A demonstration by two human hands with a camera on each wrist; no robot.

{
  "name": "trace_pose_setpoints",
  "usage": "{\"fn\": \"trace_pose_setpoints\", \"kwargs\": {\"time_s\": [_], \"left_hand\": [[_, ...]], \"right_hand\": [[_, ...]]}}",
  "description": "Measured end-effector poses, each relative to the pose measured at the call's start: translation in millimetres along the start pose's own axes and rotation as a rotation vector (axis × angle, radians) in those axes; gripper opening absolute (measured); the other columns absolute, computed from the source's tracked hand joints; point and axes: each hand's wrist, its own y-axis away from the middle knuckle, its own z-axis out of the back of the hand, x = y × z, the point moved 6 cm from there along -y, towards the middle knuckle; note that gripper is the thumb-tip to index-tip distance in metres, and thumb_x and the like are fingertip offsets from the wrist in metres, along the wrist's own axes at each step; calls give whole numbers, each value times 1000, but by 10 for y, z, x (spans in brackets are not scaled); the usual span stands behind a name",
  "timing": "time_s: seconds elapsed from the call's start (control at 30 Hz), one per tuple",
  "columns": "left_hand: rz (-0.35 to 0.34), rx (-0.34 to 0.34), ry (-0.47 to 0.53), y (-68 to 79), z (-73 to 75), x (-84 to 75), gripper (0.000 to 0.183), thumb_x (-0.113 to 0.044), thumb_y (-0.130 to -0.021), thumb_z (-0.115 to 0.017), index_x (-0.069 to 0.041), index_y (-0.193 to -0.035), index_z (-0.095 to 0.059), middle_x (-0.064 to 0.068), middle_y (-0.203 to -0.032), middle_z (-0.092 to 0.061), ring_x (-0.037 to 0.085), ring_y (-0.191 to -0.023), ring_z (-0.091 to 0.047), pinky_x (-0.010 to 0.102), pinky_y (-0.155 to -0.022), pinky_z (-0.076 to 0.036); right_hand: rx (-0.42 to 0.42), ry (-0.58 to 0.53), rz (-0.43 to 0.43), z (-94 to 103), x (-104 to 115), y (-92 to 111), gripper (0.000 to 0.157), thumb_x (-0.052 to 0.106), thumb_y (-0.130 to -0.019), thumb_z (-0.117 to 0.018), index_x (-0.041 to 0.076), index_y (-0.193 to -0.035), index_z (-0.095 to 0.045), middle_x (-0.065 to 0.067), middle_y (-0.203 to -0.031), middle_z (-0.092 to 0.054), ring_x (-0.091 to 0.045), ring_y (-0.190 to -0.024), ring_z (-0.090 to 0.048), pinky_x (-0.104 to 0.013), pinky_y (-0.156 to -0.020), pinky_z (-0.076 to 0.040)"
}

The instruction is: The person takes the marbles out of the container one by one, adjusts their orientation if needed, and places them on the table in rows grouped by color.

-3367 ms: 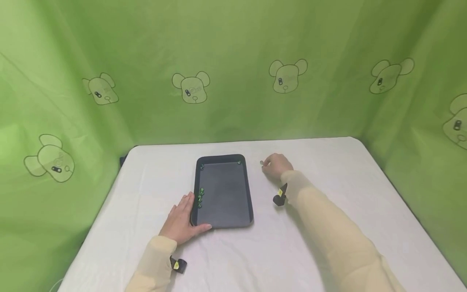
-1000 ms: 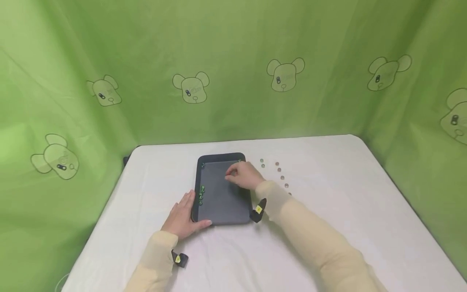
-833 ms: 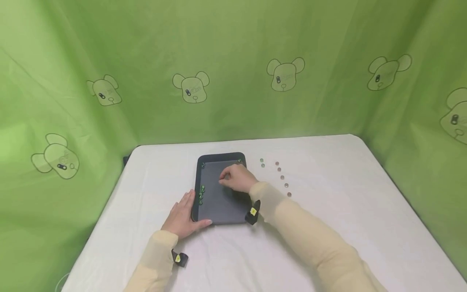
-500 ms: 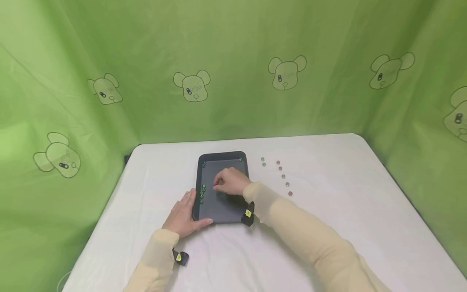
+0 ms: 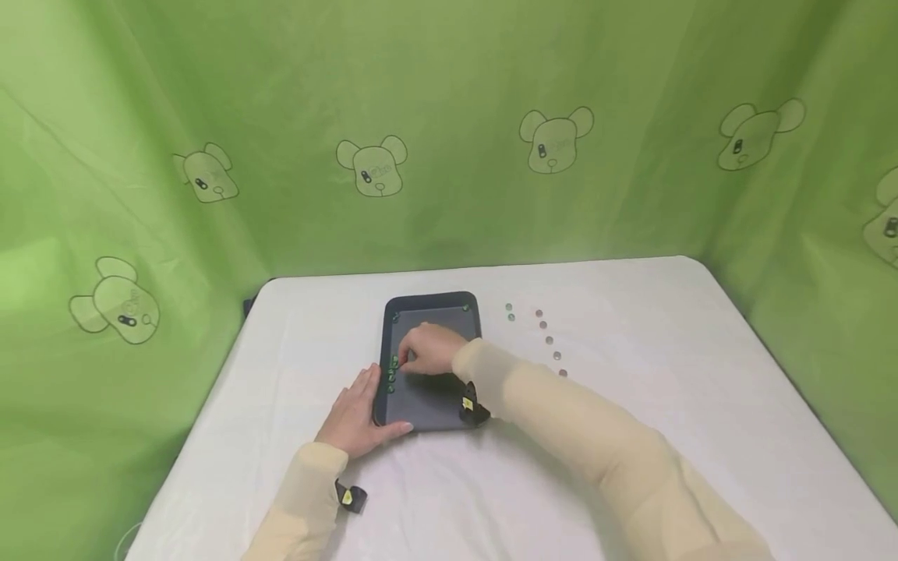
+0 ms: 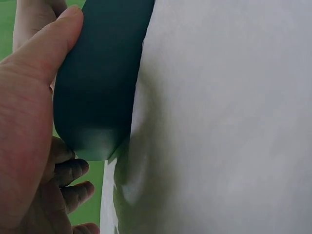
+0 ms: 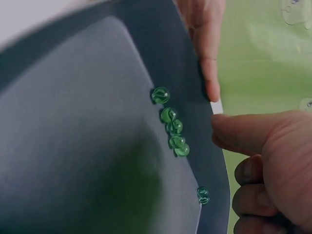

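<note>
A dark grey rectangular tray [image 5: 435,296] lies on the white table. My left hand [image 5: 354,417] rests against its near left corner, fingers straight along the left side and thumb on the near rim. Several green glass marbles [image 7: 161,95] sit in a row along the tray's left inner wall. My right hand [image 5: 431,349] is over the tray, thumb and forefinger tips together, close beside that row. Its other fingers [image 7: 253,200] are curled. No marble shows between the fingertips; I cannot tell whether one is held. Single green marbles lie in the far left corner [image 5: 396,317] and far right corner [image 5: 466,307].
Right of the tray, two green marbles [image 5: 509,308] lie on the white tablecloth [image 5: 631,312]. Beside them runs a line of several brownish marbles [image 5: 549,340]. Green curtains [image 5: 449,226] with bear-head prints surround the table behind and at both sides.
From beside the green marbles on the table, my right hand has moved left over the tray to the marble row. My left hand has stayed at the tray corner.
</note>
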Motion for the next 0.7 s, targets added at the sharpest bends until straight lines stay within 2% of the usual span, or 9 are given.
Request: {"fn": "trace_pose_setpoints", "kwargs": {"time_s": [0.1,0.3,0.47,0.7], "left_hand": [[2,6,2,-3,-12,11,120,-78,-71,-61,-4,-154,-14,14,-158,-20,27,-145,-17,53,-116,-20],[-11,6,3,-8,-21,17,123,-82,-70,-57,-4,-154,-13,14,-158,-20,28,-145,-17,54,-115,-20],[-8,16,9,-9,-19,18,123,-83,-70,-55,-4,-154,-12,14,-158,-18,27,-146,-16,53,-116,-19],[2,27,7,-1,-19,23,125,-86,-69,-52,-5,-154,-10,13,-158,-17,27,-146,-15,53,-116,-18]], "right_hand": [[22,42,34,-16,42,-37,12,29,-85,-75,21,-94,-76,8,-96,-72,-4,-81,-63,-21,-76,-54],[15,116,106,-106,106,-120,14,32,-84,-75,22,-93,-76,10,-93,-72,-4,-78,-64,-22,-75,-55],[17,174,131,-196,142,-150,19,36,-82,-77,23,-96,-76,10,-95,-72,-6,-82,-66,-25,-79,-56],[39,181,150,-278,151,-181,20,36,-80,-79,24,-95,-77,10,-94,-73,-5,-82,-67,-24,-79,-56]]}}
